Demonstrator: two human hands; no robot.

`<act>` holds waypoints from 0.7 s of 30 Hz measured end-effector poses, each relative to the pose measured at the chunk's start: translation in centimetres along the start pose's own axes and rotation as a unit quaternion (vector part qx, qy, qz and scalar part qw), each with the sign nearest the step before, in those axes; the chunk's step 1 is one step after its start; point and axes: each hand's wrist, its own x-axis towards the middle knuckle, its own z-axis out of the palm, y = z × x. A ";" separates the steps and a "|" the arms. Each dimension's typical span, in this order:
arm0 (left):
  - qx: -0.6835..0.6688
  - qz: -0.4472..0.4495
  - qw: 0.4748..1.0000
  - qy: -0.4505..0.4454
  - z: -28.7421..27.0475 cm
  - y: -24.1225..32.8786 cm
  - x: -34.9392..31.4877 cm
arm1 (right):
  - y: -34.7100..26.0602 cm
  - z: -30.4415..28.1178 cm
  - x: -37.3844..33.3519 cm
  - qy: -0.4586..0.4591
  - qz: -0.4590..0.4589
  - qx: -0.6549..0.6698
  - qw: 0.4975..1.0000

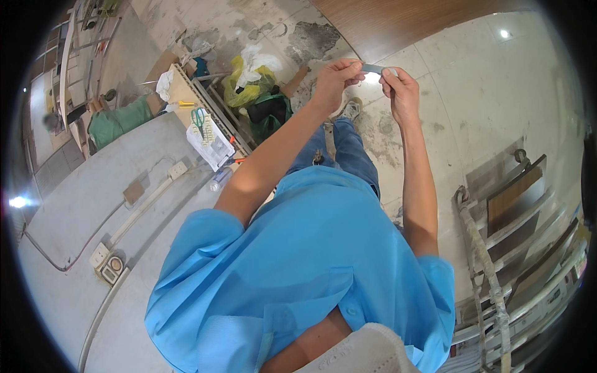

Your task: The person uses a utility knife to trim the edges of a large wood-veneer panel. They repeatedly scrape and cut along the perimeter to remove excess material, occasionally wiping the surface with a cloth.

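A short grey strip (pixel 372 68) is stretched between my two hands, out in front of my body above the tiled floor. My left hand (pixel 336 82) pinches its left end between thumb and fingers. At the other end, my right hand (pixel 402 91) grips it with the thumb on top. Both ends are partly covered by my fingers, and the strip's exact kind cannot be made out.
To the left, a narrow table (pixel 181 93) bears green-handled scissors (pixel 198 118), a yellow cutter (pixel 186 104) and papers (pixel 214 149). Beside it are a yellow plastic bag (pixel 249 81) and a dark green bag (pixel 268 115). A metal rack (pixel 491 248) stands right; a brown wooden panel (pixel 398 22) is ahead.
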 end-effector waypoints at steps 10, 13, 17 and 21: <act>0.099 -0.128 0.981 0.105 -1.4 -0.4 3.0 | 4.3 0.9 1.8 0.068 0.092 0.072 0.991; 0.100 -0.121 0.981 0.116 -1.5 -0.5 3.4 | 4.6 0.8 2.0 0.076 0.090 0.085 0.989; 0.109 -0.126 0.980 0.111 -1.5 -0.1 3.5 | 4.9 1.3 1.7 0.075 0.078 0.114 0.988; 0.115 -0.114 0.982 0.097 -0.7 1.3 3.0 | 3.9 2.2 1.0 0.094 0.064 0.121 0.986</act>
